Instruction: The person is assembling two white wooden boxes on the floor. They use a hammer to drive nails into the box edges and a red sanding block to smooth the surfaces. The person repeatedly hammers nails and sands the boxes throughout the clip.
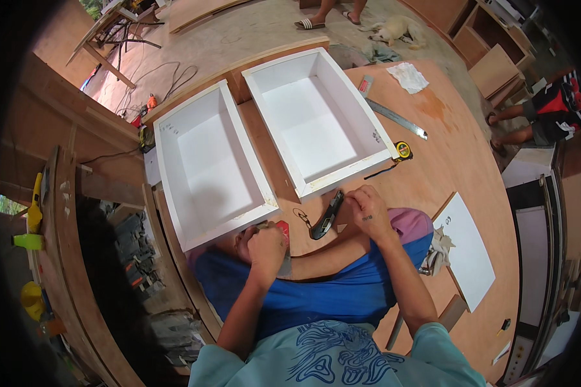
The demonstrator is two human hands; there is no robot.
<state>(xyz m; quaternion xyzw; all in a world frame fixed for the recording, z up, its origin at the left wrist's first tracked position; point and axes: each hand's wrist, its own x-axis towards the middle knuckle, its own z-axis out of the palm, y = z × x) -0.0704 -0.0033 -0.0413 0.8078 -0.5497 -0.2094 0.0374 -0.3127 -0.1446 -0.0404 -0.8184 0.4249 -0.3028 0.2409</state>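
Note:
My left hand (265,248) is closed by the near end of the left white drawer box (212,161); what it holds, if anything, is hidden. Beside it show a red piece (283,227) and a flat grey piece (285,266), whose kind I cannot make out. My right hand (368,208) is pinched closed near the right white drawer box (313,122). A black utility knife (329,216) lies close to its fingertips, a dark cord loop at its side. Whether anything small sits in that pinch is too fine to see.
A tape measure (402,150), metal square (394,116) and white cloth (408,77) lie on the plywood top (461,164). A white panel (468,251) rests at right. Tools fill a recess (132,251) at left. Beyond are a dog (397,31) and other people's legs (523,122).

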